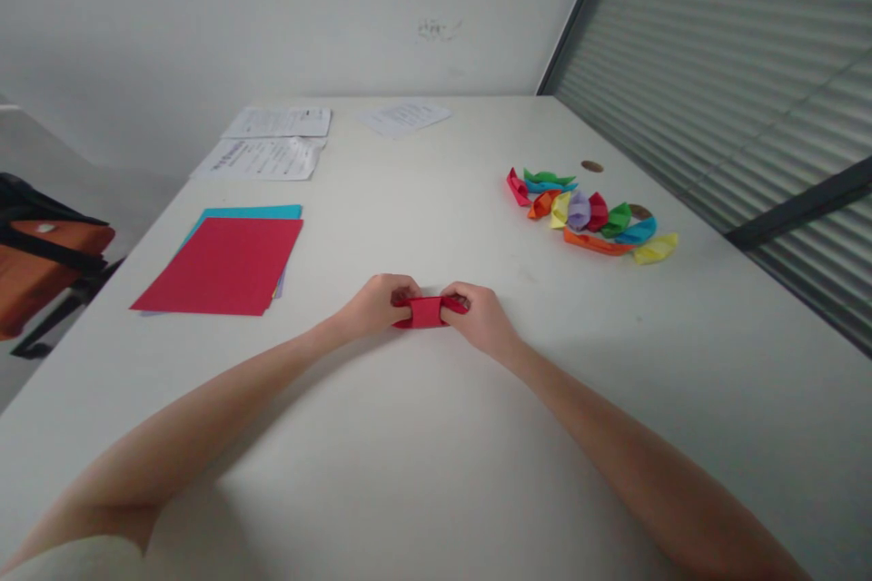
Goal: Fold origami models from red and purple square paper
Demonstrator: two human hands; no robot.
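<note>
A small folded piece of red paper (427, 312) lies low over the middle of the white table, its flat centre showing between my hands. At its left end, my left hand (379, 303) pinches it between thumb and fingers. My right hand (480, 316) grips the opposite end the same way, fingers curled. Both ends of the folded paper are partly covered by my fingers. Off to the right is a group of folded paper pieces (579, 210) in several colours. To the left rests a stack of paper sheets with a red sheet (222, 265) on top.
Printed sheets (271, 158) lie at the table's far left, and another printed sheet (407, 117) near the back wall. Two round brown spots (592, 166) mark the right side of the table (436, 454). Window blinds (736, 64) border the right; an orange chair (51, 268) stands left.
</note>
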